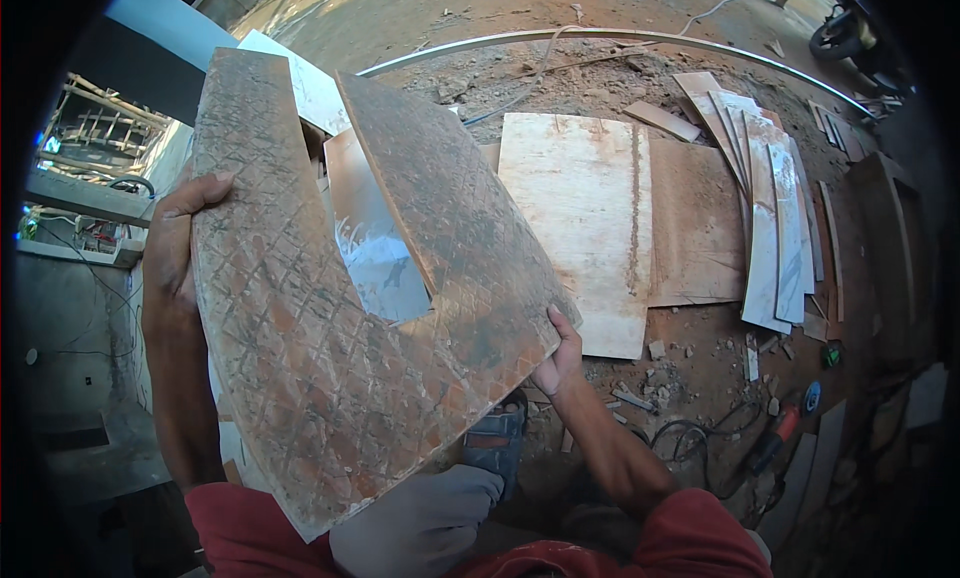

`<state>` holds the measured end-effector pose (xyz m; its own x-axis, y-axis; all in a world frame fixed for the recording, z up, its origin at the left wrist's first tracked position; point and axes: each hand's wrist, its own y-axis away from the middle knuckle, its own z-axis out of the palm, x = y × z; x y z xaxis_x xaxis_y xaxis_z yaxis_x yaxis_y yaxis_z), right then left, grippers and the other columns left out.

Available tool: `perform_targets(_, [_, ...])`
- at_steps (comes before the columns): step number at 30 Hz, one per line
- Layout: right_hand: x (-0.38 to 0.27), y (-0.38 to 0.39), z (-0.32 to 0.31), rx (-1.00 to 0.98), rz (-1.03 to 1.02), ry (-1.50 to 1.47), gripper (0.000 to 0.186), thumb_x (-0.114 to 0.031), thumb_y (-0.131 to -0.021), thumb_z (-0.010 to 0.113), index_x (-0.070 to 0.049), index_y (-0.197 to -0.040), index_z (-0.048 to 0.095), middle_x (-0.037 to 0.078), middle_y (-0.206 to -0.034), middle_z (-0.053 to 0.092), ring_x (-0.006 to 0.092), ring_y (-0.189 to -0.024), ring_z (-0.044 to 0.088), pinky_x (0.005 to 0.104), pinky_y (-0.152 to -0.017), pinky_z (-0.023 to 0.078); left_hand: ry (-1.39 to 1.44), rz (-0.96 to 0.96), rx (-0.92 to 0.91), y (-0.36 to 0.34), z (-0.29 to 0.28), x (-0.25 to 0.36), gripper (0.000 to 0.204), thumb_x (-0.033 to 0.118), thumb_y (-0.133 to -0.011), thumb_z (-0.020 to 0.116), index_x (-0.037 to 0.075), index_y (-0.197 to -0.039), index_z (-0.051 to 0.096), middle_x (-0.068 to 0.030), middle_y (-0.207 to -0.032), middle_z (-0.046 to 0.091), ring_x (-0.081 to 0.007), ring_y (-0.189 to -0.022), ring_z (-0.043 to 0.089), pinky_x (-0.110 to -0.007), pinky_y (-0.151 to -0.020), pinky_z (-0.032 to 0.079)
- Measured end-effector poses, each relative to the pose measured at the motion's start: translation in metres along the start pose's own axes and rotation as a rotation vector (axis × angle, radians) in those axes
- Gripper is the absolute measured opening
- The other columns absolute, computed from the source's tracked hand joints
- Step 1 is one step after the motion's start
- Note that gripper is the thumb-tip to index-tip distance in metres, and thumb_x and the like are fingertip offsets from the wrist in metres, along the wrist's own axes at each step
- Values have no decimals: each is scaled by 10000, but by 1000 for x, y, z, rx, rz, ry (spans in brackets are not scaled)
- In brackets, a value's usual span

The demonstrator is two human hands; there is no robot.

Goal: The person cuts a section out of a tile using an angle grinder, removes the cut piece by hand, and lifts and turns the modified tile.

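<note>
A large tile (300, 378), its brown, diamond-ridged back facing me, is held tilted above my legs. A deep slot with straight sides is cut into it from the far edge, and through the gap lighter tile pieces (380, 263) show below. My left hand (185, 228) grips the left edge, thumb over the ridged face and the other fingers hidden behind. At the right corner my right hand (562, 358) closes on the edge, its thumb on top and its remaining fingers mostly out of sight underneath.
Right of the held tile lie a whitish tile (575, 218), a brown one (695, 223) and stacked cut strips (775, 218). A corded power tool (778, 436) sits on the dirt at lower right. Beyond runs a long straight bar (620, 34). A motorcycle wheel (838, 38) stands far right.
</note>
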<state>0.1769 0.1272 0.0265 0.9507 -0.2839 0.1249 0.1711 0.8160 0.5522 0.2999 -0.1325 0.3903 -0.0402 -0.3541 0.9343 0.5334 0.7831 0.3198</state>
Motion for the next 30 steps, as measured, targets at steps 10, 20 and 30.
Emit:
perform_targets(10, [-89, 30, 10, -92, -327, 85, 505, -210, -941, 580, 12, -1382, 474, 209, -1343, 582, 356, -1231, 565, 508, -1095, 419, 208, -31, -77, -24, 0, -47, 577, 64, -872, 540, -99, -1392, 350, -278, -1236, 557, -361, -1086, 645, -488, -964, 551])
perform_targets(20, [-203, 40, -40, -90, -715, 174, 509, -202, -952, 576, 12, -1398, 454, 180, -1384, 550, 349, -1275, 522, 508, -1127, 381, 404, 87, -498, -169, 64, -180, 662, 9, -833, 558, -1, -1448, 313, -213, -1245, 555, -315, -1091, 637, -452, -935, 575])
perform_targets(30, [-239, 14, -86, -50, -804, 110, 466, -199, -973, 578, 0, -1383, 479, 161, -1391, 551, 344, -1283, 517, 504, -1137, 367, 500, -68, -562, -247, 86, -260, 668, -4, -859, 541, 20, -1481, 298, -207, -1287, 559, -316, -1083, 649, -446, -938, 576])
